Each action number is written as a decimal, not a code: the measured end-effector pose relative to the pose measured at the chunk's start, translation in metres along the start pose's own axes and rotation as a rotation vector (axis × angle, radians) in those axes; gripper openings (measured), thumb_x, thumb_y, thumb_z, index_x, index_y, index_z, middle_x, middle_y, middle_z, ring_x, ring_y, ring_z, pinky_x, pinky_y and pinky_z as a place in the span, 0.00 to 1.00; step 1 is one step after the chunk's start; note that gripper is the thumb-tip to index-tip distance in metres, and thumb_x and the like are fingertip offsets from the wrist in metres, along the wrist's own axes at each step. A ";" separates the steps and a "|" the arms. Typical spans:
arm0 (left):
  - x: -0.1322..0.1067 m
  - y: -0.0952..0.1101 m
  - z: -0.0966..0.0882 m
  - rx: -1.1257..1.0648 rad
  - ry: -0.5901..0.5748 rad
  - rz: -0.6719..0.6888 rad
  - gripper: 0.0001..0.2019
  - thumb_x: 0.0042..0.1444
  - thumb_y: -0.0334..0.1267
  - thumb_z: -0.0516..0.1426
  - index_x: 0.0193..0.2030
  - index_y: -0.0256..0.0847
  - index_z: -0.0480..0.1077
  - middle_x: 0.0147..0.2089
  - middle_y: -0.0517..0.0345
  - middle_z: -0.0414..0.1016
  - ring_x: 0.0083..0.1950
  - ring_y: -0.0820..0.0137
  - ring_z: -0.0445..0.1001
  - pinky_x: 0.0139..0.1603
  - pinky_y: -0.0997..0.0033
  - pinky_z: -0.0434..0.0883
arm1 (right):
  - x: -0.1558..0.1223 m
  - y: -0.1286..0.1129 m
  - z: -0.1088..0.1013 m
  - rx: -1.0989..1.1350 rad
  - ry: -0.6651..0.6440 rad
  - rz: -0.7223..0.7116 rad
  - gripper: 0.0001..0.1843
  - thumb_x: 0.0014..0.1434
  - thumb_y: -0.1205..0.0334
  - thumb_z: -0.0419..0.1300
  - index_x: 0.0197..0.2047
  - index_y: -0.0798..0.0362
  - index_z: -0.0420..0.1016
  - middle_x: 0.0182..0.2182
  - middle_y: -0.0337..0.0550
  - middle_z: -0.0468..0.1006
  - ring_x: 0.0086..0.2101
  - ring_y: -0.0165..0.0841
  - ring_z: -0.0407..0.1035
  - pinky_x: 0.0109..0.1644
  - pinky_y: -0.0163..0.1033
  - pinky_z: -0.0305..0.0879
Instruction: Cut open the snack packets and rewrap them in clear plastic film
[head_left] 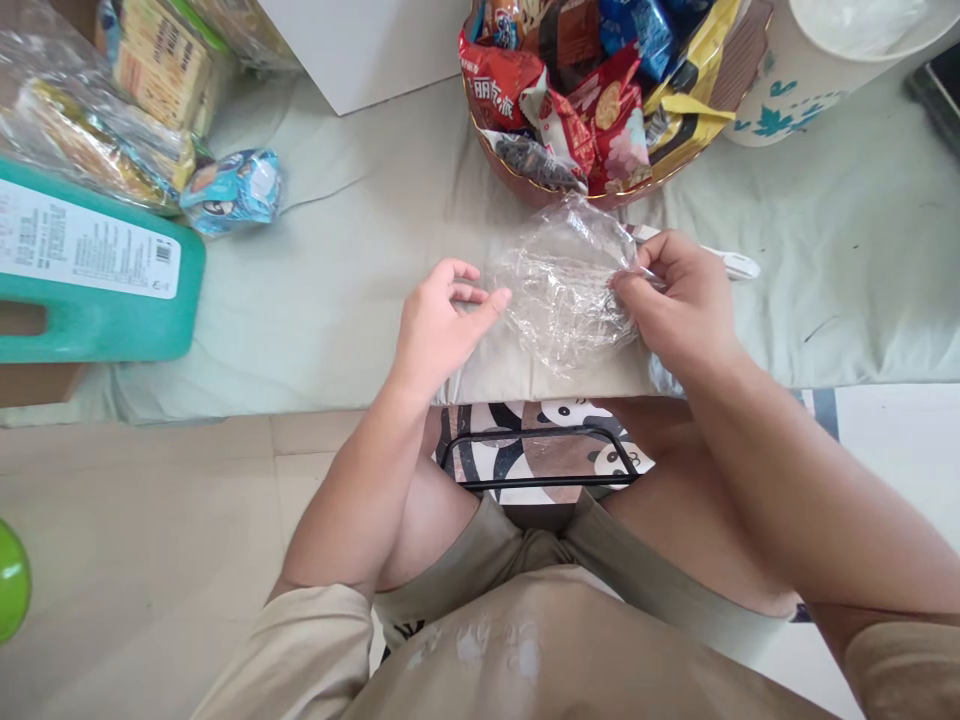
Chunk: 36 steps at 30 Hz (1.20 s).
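Observation:
A crumpled clear plastic bag (566, 290) is spread between my hands at the front of the cloth-covered table. My right hand (686, 300) pinches its right edge between thumb and fingers. On the other side, my left hand (446, 325) is open, thumb and fingers apart, the thumb tip close to the bag's left edge; whether it touches cannot be made out. Partly hidden behind my right hand lies a white, slim tool-like object (739, 264). Just beyond the bag stands a bowl (517, 185) full of wrapped snacks, including a red packet (502, 85).
To the left are a teal plastic container (112, 335), a blue snack packet (236, 190) and bagged foods (150, 70). A white box (367, 50) stands at the back. A white bin with blue leaves (780, 100) is right of the bowl, and a dark object (937, 95) lies beyond.

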<state>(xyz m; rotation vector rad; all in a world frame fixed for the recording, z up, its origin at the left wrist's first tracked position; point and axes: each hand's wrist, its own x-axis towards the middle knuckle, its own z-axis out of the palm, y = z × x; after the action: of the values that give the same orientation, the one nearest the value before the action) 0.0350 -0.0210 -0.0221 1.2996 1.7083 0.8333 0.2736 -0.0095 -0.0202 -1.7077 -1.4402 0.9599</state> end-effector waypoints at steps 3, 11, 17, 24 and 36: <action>0.000 0.002 0.003 -0.107 -0.056 -0.013 0.13 0.51 0.31 0.68 0.41 0.42 0.72 0.29 0.66 0.75 0.23 0.79 0.63 0.26 0.76 0.63 | 0.000 0.001 0.001 0.030 0.002 0.016 0.11 0.51 0.69 0.61 0.29 0.47 0.61 0.24 0.35 0.66 0.24 0.29 0.57 0.29 0.40 0.52; 0.005 0.009 0.001 -0.523 -0.102 -0.058 0.08 0.52 0.26 0.64 0.32 0.41 0.71 0.27 0.65 0.66 0.25 0.81 0.62 0.27 0.78 0.65 | 0.000 0.007 0.001 0.052 -0.012 -0.064 0.09 0.52 0.68 0.60 0.29 0.48 0.61 0.23 0.34 0.66 0.23 0.28 0.57 0.28 0.40 0.53; 0.005 0.016 0.001 -0.472 -0.242 -0.217 0.10 0.58 0.41 0.63 0.30 0.41 0.70 0.28 0.61 0.69 0.23 0.80 0.62 0.21 0.77 0.58 | 0.000 0.006 0.000 -0.022 -0.042 -0.103 0.10 0.53 0.67 0.61 0.30 0.47 0.61 0.23 0.36 0.66 0.24 0.29 0.57 0.28 0.40 0.54; 0.006 0.006 0.006 -0.282 -0.017 0.049 0.10 0.57 0.35 0.62 0.26 0.42 0.68 0.23 0.64 0.60 0.23 0.78 0.55 0.22 0.75 0.55 | -0.001 0.006 0.000 -0.010 -0.053 -0.093 0.10 0.53 0.65 0.61 0.30 0.47 0.61 0.24 0.36 0.66 0.24 0.30 0.57 0.28 0.40 0.54; 0.003 0.008 -0.001 0.110 0.011 0.431 0.10 0.49 0.38 0.70 0.31 0.45 0.72 0.35 0.59 0.75 0.36 0.70 0.68 0.41 0.66 0.70 | -0.008 -0.001 -0.004 -0.154 -0.229 -0.233 0.04 0.50 0.65 0.60 0.31 0.49 0.68 0.24 0.38 0.69 0.25 0.32 0.60 0.30 0.40 0.55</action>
<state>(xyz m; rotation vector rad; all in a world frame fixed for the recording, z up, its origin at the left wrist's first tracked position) 0.0374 -0.0164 -0.0153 1.7776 1.5197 0.9983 0.2757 -0.0172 -0.0167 -1.5297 -1.8602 0.9593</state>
